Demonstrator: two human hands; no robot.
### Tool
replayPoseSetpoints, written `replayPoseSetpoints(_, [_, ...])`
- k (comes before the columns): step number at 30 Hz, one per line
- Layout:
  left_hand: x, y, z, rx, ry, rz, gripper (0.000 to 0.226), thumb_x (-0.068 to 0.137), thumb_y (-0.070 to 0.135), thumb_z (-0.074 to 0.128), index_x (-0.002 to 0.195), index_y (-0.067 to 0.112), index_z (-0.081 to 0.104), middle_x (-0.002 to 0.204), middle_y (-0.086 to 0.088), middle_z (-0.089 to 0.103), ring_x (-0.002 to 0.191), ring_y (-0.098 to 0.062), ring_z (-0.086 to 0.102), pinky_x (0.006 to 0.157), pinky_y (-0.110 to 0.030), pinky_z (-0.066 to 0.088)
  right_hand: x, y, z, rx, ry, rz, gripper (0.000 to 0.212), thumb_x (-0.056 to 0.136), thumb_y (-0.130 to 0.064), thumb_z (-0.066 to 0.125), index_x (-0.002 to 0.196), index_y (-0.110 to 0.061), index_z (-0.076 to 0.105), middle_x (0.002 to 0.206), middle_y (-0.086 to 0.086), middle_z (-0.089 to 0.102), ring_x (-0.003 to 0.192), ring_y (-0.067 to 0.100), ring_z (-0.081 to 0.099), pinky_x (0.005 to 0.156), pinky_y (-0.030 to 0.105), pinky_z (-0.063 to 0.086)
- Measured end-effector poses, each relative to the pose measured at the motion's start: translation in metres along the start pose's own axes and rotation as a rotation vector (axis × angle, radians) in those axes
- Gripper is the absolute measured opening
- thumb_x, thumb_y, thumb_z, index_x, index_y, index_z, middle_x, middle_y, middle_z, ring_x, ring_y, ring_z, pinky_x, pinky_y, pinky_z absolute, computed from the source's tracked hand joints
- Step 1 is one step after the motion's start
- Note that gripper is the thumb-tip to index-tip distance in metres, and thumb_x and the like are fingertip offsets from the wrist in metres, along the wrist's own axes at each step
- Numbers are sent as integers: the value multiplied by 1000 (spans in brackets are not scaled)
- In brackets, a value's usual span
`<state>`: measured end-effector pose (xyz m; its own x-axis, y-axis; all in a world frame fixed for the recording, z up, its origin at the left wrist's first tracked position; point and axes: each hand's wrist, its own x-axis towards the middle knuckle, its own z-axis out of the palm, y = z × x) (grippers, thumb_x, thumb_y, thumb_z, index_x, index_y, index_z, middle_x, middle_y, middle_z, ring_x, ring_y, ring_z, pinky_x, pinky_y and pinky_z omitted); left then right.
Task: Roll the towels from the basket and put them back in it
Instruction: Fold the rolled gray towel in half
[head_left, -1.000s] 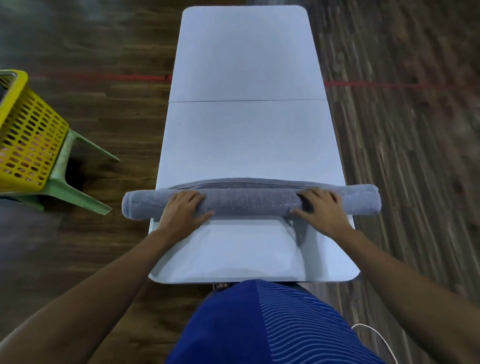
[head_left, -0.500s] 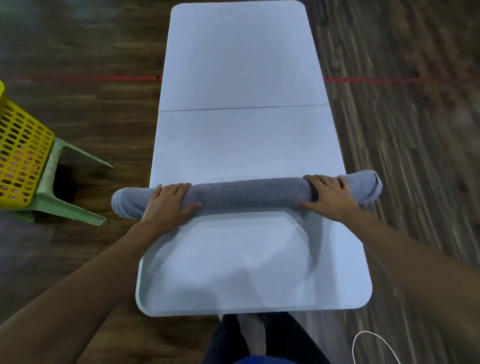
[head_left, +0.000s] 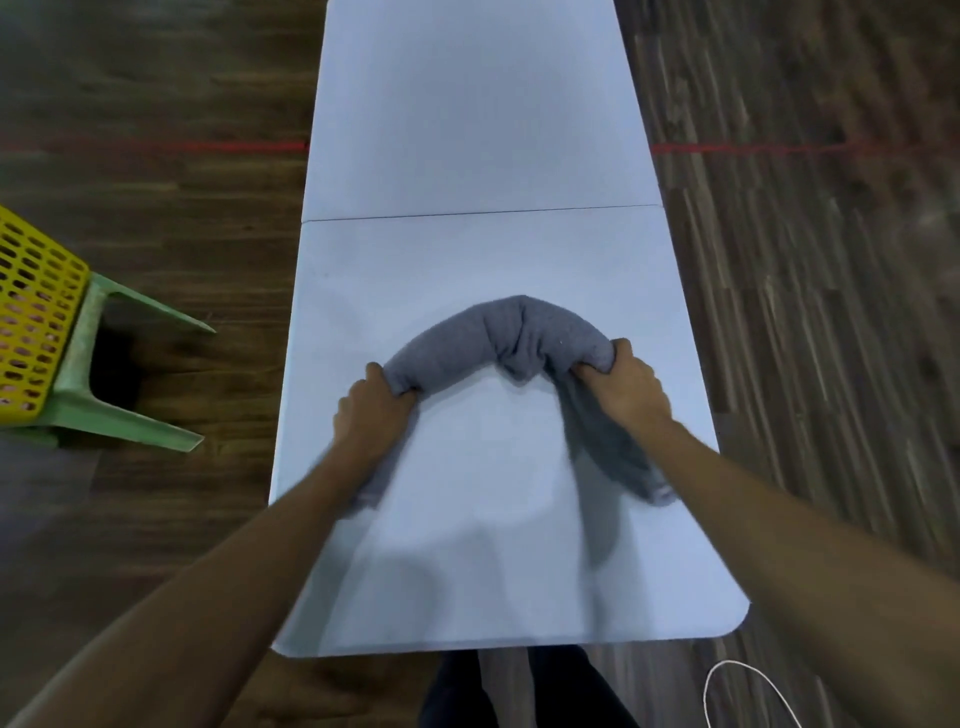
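The rolled towel (head_left: 498, 338) lies arched on the bench (head_left: 467, 130), between both hands, with the basket (head_left: 36, 312) on a stool (head_left: 104, 374) far left.

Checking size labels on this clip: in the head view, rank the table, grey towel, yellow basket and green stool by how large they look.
1. table
2. grey towel
3. yellow basket and green stool: both are cut off at the left edge and their visible parts look alike, so they are unranked.

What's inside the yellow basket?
Only the perforated side of the yellow basket shows, at the left edge. Pinkish patches appear through its holes; the open top is out of frame, so contents cannot be identified.
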<state>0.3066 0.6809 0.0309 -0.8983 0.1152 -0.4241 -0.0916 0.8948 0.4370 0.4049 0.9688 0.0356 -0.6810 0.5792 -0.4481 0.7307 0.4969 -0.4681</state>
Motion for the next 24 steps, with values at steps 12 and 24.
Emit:
replayPoseSetpoints(12, [-72,68,77,-386,-63,-233,69,91,48,56,139,4,35,137,-19,49,121,-38,50,99,-42,41,-77,-20,63,299,14,140,52,88,-51,49,126,-18,37,117,12,54,105,35,56,90,52,48])
replayPoseSetpoints(24, [-107,64,98,-676,186,-88,50,97,29,34,145,13,36,134,-11,44,125,-24,38,109,-31,26,-94,-41,78,166,24,208,111,74,-83,46,154,-16,5,155,10,18,140,30,20,112,48,14])
